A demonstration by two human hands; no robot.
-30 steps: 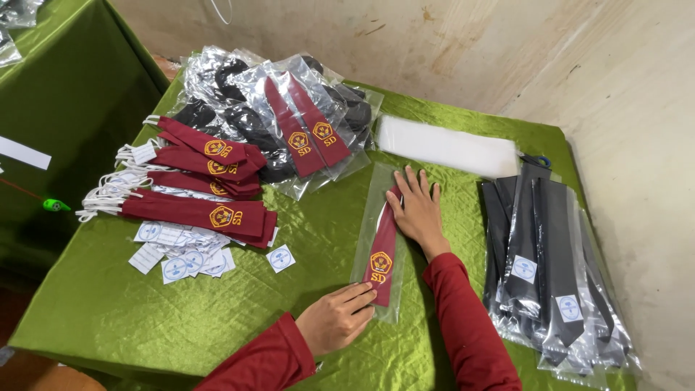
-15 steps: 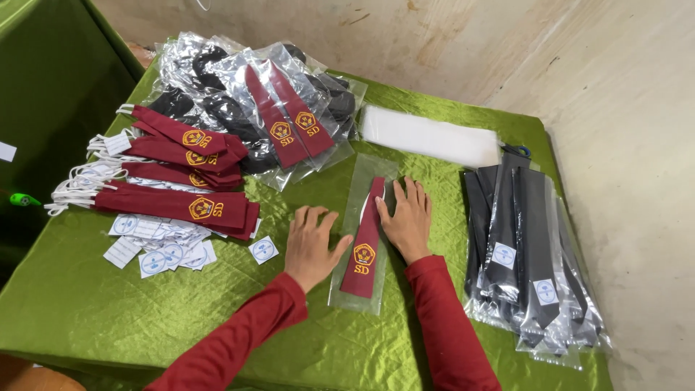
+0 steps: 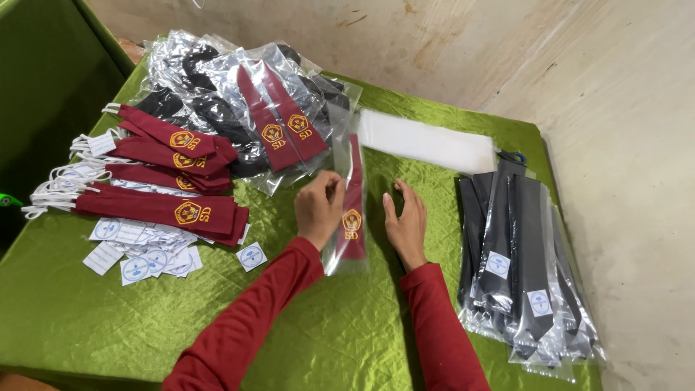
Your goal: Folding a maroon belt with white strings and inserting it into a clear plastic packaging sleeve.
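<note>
A: What is the left hand (image 3: 319, 208) doing, there in the middle of the frame?

B: Its fingers are curled and pinched on the long side of a clear plastic sleeve (image 3: 352, 210) with a maroon tie inside. The sleeve is raised off the green cloth (image 3: 326, 326) on that side and stands tilted, so it looks lifted by its edge rather than lying flat.

A: And the right hand (image 3: 407, 226)?

B: Just to the right of the sleeve, fingers straight and together, loosely open, the edge of the palm down on the cloth. It grips nothing. Whether a fingertip touches the plastic I cannot tell.

A: Why hold it by the edge?

B: My guess is that the thin, slippery film is easier to pinch there than to scoop up flat.

A: What crowds it?

B: In the upper left of the frame lies a heap of bagged ties (image 3: 246, 101); below that, loose maroon ties (image 3: 166, 177) with white elastic loops, and small paper labels (image 3: 145, 253) near the left edge. A white flat stack (image 3: 427, 141) sits upper centre, and bagged dark ties (image 3: 521, 253) line the right side, close to the table's edge by the wall.

A: Open room?

B: The lower middle of the cloth, around the red sleeves, is bare.
</note>
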